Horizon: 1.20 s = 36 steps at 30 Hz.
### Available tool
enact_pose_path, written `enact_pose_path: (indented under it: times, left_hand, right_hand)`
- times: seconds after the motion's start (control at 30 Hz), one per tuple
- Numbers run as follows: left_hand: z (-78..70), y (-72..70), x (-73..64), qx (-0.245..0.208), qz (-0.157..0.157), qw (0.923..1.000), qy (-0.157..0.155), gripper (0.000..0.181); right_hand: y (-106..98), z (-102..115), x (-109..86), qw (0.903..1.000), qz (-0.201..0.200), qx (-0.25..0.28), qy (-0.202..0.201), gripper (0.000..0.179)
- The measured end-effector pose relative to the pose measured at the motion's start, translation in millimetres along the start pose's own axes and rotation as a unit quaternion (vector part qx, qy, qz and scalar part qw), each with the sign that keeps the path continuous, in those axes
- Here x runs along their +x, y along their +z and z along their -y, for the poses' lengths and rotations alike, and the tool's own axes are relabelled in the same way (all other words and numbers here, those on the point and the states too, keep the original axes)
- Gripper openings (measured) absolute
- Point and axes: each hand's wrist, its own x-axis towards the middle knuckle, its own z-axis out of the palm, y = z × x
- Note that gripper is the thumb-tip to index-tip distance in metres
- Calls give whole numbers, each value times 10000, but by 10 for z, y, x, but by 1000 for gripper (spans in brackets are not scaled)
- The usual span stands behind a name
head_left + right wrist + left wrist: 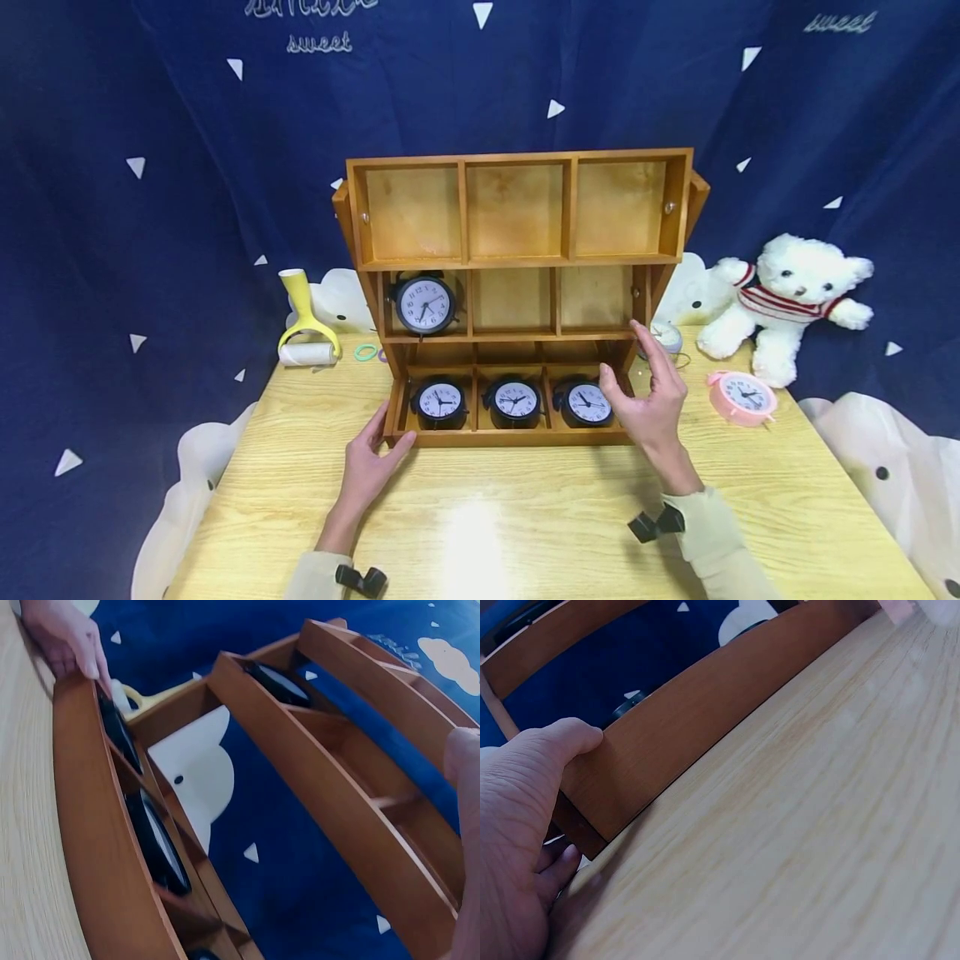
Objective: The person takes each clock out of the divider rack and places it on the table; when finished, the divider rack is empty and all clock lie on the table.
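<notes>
A wooden three-tier shelf with stepped compartments stands on the table. My left hand holds its lower left corner, thumb on the front board and fingers along the side. Black alarm clocks fill the bottom tier: a left clock, a middle clock and a right clock. Another black alarm clock sits in the middle tier's left compartment. My right hand is raised at the shelf's right side, thumb and fingers spread, holding nothing; it partly overlaps the right clock's compartment in the head view.
Right of the shelf lie a pink alarm clock and a pale round clock, with a white teddy bear behind. At left are a yellow-handled lint roller and a green ring. A blue curtain hangs behind.
</notes>
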Motion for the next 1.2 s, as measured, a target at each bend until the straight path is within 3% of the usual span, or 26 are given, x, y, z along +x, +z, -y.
enact_pose_path:
  times: [0.4, 0.73, 1.03, 1.2]
  left_hand:
    - [18, -14, -5, 37, 9, 10000, 19, 82]
    - [21, -14, 8, 20, 32, 10000, 64, 82]
    - [24, -8, 8, -13, 46, 10000, 82, 81]
    - [21, -7, 9, 40, 25, 10000, 79, 81]
  right_hand:
    - [294, 242, 76, 9960, 777, 443, 21, 66]
    - [611, 65, -32, 9889, 1351, 577, 224, 81]
    - [800, 153, -61, 9730, 2091, 736, 644, 78]
    - [898, 166, -52, 9690, 2273, 749, 611, 75]
